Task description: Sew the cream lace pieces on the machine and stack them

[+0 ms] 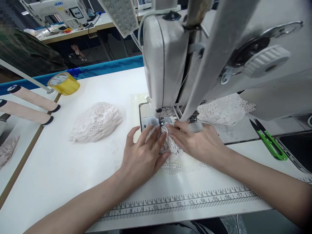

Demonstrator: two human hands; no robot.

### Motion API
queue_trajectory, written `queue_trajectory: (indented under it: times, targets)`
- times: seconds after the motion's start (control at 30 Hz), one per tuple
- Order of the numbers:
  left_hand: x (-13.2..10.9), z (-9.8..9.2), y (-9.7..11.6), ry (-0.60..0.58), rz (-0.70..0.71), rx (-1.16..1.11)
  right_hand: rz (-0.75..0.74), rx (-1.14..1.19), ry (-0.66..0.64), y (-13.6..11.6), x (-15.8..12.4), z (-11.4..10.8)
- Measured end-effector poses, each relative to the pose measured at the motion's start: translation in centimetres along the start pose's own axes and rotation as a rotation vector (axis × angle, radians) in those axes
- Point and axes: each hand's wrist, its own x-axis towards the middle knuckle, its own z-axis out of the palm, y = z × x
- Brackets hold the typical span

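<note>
White lace fabric [170, 145] lies bunched under the presser foot [161, 121] of a sewing machine [165, 61]. My left hand [143, 151] has its fingers bent and partly spread, the fingertips and thumb holding the lace from the left, close to the needle plate [148, 121]. From the right, my right hand [197, 138] grips the same lace, with its fingers close together beside the foot. A grey band [195, 126] is on one finger of that hand. The lace's scalloped edge spreads onto the table below my hands. The fingertips partly hide the stitching point.
To the left lies a lace pile [97, 123], near yellow tape [63, 83] and thread cones [34, 98]. More lace [226, 109] sits under the machine arm. Green thread snips [270, 141] and a phone [297, 148] are at right. A printed ruler [180, 203] runs along the front edge.
</note>
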Motion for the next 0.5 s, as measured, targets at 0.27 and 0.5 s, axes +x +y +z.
queue_trajectory:
  times: [0.27, 0.5]
  targets:
    - [-0.04, -0.1, 0.34, 0.011, -0.012, 0.027, 0.004, 0.013, -0.017, 0.0, -0.06, 0.09]
    - [-0.1, 0.06, 0.36, 0.008, -0.028, 0.025, -0.002, 0.013, -0.012, 0.0, -0.01, 0.11]
